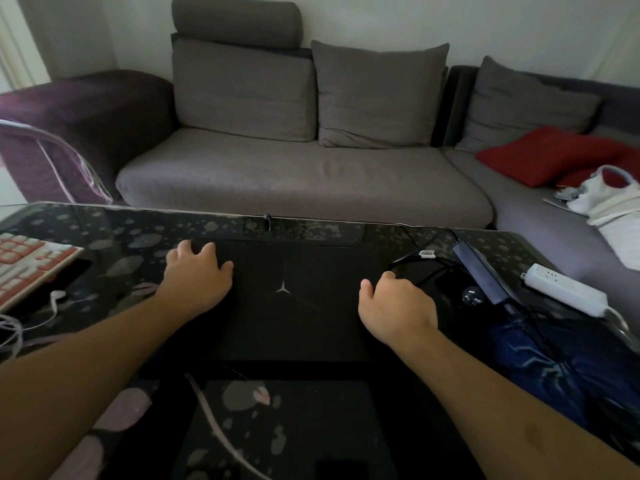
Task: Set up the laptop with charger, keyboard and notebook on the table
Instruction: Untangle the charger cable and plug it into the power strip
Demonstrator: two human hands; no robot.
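A closed black laptop (294,299) lies flat in the middle of a dark glass table (138,233) with a speckled pattern, its lid up and a small pale three-pointed logo showing near the centre. The left hand (197,275) rests palm down on the lid near its far left corner, the fingers spread loosely and curling over the far edge, holding nothing. The right hand (394,306) sits at the right edge of the lid with its fingers bent inward toward the side of the laptop; whether they actually grip the edge cannot be told, since the fingertips are hidden behind the knuckles. Just beside that hand, on the table to the right, lies the charger (479,275), a long dark brick with black cable (415,261) looped between it and the laptop. Farther right, near the table's edge, is a white power strip (564,289), and nearer the person a blue patterned cloth (540,358) lies against the laptop's right side. At the left edge of the table, well apart from the laptop, sits a white keyboard (27,265) with red keys, partly out of view, with white earphone wires (55,299) just beside it. A grey sofa (298,174) stands beyond the table, with a red cushion (540,154) at its right end.
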